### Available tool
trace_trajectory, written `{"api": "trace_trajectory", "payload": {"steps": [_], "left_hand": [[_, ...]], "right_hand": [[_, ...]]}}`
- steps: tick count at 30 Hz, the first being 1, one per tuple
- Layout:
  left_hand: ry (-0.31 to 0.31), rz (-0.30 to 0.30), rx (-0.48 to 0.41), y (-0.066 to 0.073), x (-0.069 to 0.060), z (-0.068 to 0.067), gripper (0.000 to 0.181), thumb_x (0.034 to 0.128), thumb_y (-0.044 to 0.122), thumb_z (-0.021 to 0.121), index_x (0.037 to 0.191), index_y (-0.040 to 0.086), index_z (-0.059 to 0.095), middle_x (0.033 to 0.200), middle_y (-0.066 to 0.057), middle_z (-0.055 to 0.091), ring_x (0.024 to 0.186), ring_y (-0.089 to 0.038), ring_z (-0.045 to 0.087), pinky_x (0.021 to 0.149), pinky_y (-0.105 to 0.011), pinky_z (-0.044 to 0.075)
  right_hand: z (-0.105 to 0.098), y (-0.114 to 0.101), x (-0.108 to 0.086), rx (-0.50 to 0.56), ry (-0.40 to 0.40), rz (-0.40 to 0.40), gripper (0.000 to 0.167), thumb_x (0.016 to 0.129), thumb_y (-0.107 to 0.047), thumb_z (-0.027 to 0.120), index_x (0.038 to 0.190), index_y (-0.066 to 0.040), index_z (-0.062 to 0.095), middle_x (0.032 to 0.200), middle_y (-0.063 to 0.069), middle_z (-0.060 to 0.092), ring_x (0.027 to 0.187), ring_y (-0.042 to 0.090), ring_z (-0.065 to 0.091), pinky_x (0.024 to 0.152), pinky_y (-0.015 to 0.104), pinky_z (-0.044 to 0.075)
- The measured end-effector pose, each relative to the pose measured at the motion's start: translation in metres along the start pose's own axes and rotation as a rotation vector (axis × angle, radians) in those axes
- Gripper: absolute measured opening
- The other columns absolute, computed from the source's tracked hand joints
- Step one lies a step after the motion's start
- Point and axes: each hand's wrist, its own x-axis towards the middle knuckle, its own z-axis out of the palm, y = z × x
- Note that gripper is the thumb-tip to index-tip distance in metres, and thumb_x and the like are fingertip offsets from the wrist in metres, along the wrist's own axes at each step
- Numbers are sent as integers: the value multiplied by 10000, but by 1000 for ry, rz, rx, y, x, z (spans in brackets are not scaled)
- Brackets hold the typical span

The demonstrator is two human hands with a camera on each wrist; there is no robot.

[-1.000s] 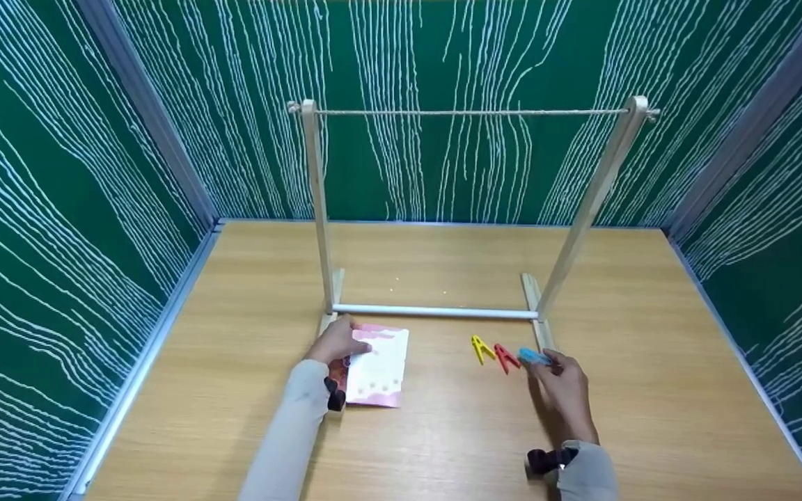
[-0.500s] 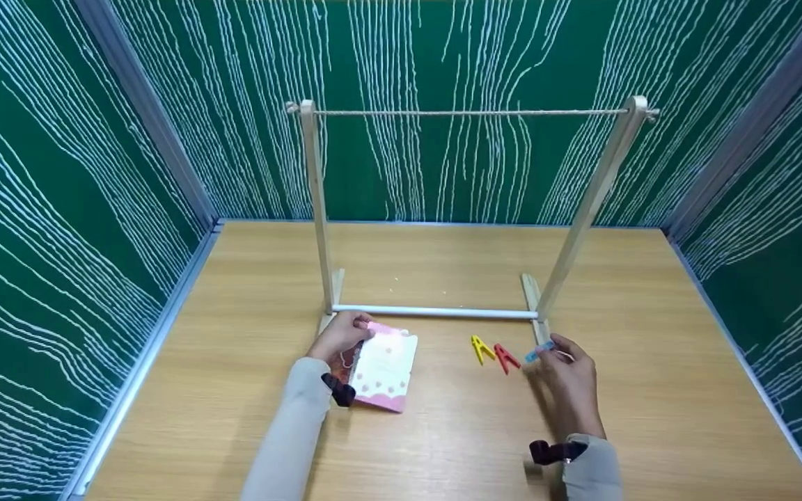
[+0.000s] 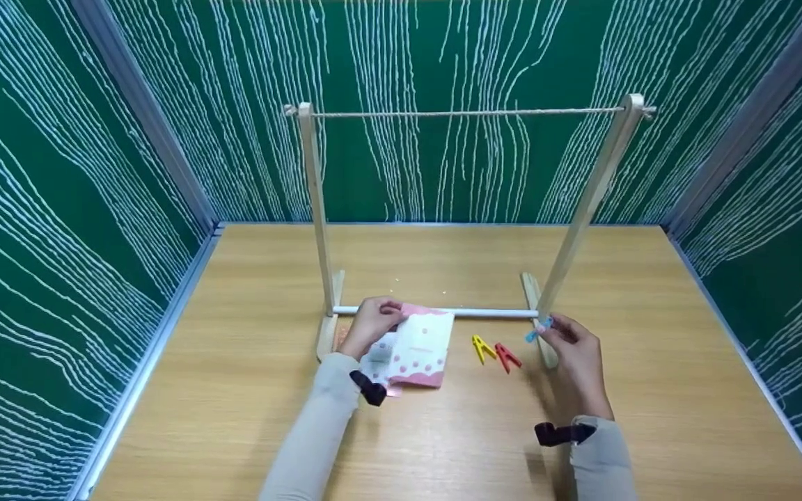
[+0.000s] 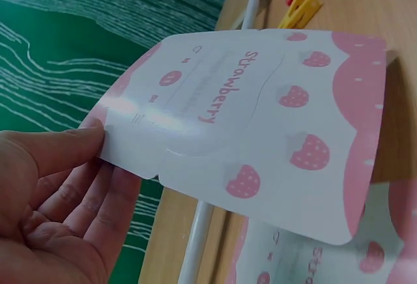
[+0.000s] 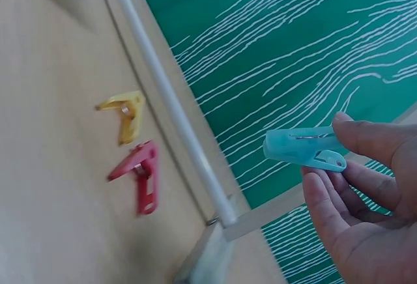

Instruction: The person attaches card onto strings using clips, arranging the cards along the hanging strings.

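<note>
In the head view my left hand (image 3: 373, 324) pinches a white and pink packet (image 3: 423, 348) by its upper left corner. The left wrist view shows the packet (image 4: 221, 121) printed "Strawberry", lifted and tilted, thumb on its face and fingers behind. A similar packet (image 3: 377, 360) lies on the table beneath, partly covered by my hand and the raised one. My right hand (image 3: 578, 358) pinches a light blue clothespin (image 5: 303, 147) between thumb and fingers, above the table by the rack's right foot. A yellow clothespin (image 3: 483, 349) and a red clothespin (image 3: 507, 358) lie between the hands.
A wooden rack (image 3: 587, 205) stands behind the hands, with a string (image 3: 464, 112) across its top and a white rod (image 3: 491, 313) low down. Green walls with white lines enclose the wooden table (image 3: 234, 390). An orange-brown item (image 3: 341, 337) shows slightly beside the left hand.
My left hand has lifted the top packet and carried it rightward and away from me, uncovering the similar one. My right hand has raised the blue clothespin and turned it.
</note>
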Motion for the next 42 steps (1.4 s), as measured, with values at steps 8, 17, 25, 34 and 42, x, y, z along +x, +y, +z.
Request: {"api": "trace_trajectory", "payload": {"steps": [8,17,25,34,42], "left_hand": [[41,47,-87,22,5,22,218,883,18,646,1072,-91,650,993,-222,707,816,-172,683,756,-304,581],[71,104,-82,46,14,33,224,904,78,654,1079,-60,670,1007,-202,711,883,-215,700,787,-294,575],[39,89,-69,77,21,42,224,901,121,664,1104,27,675,1029,-116,713,929,-177,688,803,-240,560],[29,178,-83,112,26,52,210,902,146,661,1088,53,692,1034,-86,714,949,-150,677,801,-226,556],[44,293,-41,140,30,60,209,904,177,661,1084,76,692,1018,-58,719,931,-117,667,787,-193,545]], "right_hand": [[-1,-21,2,-10,-15,-102,495,877,-174,706,1296,36,546,958,-155,618,872,-64,579,797,89,488],[-8,-54,6,-109,-58,-108,574,884,-357,682,1356,-72,523,1264,59,579,1019,-10,545,953,189,459],[-13,-87,9,-132,-67,-155,600,871,-393,682,1372,-109,515,1304,78,570,1057,20,544,1060,359,418],[-17,-126,13,-100,-55,-325,562,842,-303,736,1306,-38,562,1014,-173,634,967,-9,599,855,115,477],[-19,-161,12,-88,-41,-422,496,860,-270,721,1286,-54,585,986,-188,645,965,-1,611,847,109,477]]}}
